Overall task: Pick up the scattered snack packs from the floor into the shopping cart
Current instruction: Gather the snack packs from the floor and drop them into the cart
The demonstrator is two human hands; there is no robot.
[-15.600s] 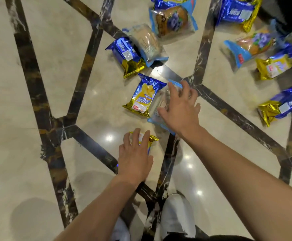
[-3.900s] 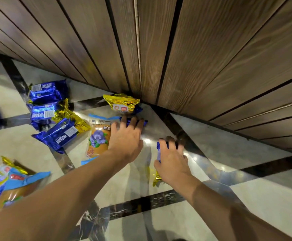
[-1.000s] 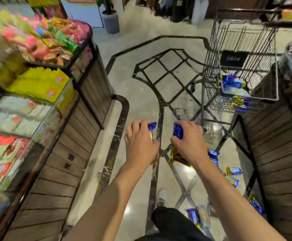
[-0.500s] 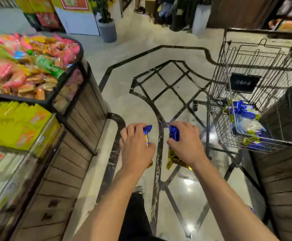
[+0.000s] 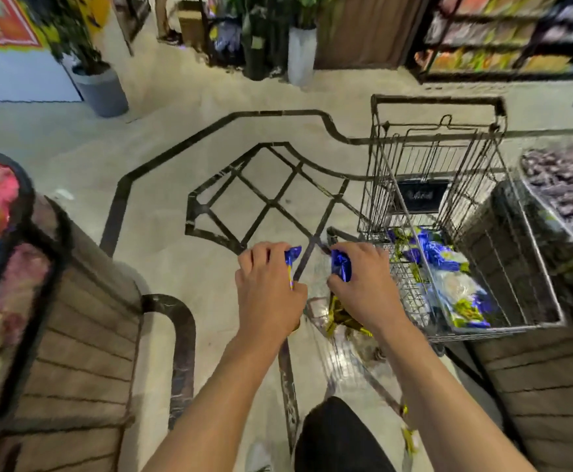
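Snack packs (crinkly blue-gold foil, seemingly) gripped in both hands beside wire cart

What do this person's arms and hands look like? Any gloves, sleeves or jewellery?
Both arms are bare as far up as the picture shows, with no sleeves in sight. The left hand and right hand wear no gloves, and no watch, bracelet or ring is visible on either. Below the arms, dark clothing shows at the bottom edge.
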